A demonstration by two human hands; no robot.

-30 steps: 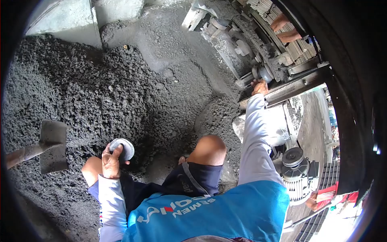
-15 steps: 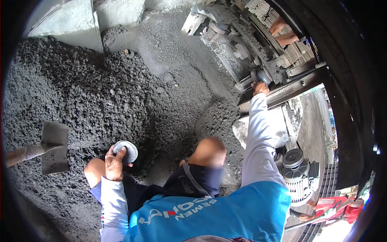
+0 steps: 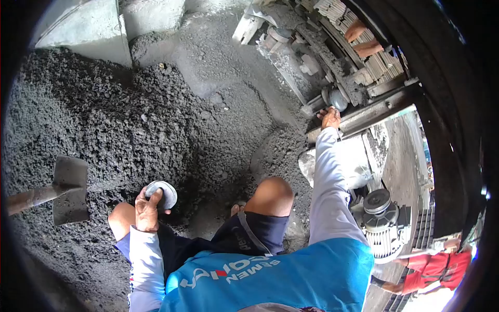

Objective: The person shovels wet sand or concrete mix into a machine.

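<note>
Held over my left knee, my left hand (image 3: 147, 209) is closed around a round grey disc (image 3: 167, 195) with a raised, stepped rim; the thumb lies on top of it. My right hand (image 3: 329, 118) reaches out to the machine (image 3: 291, 67), just below a rounded grey metal part (image 3: 338, 100). Its fingers are bent together at the machine's edge; what they grip, if anything, is too small to make out.
Damp grey sand mix (image 3: 125, 119) is heaped ahead and left. A shovel (image 3: 71, 190) lies on it. Beside my right arm are a motor (image 3: 383, 226) and a metal beam (image 3: 364, 122). Another person's hands (image 3: 364, 41) rest near stacked slabs; a person in red (image 3: 439, 270) is at lower right.
My right hand has drawn back slightly from the rounded metal part, down and to the left. My left hand stays on the disc. The person in red has shifted.
</note>
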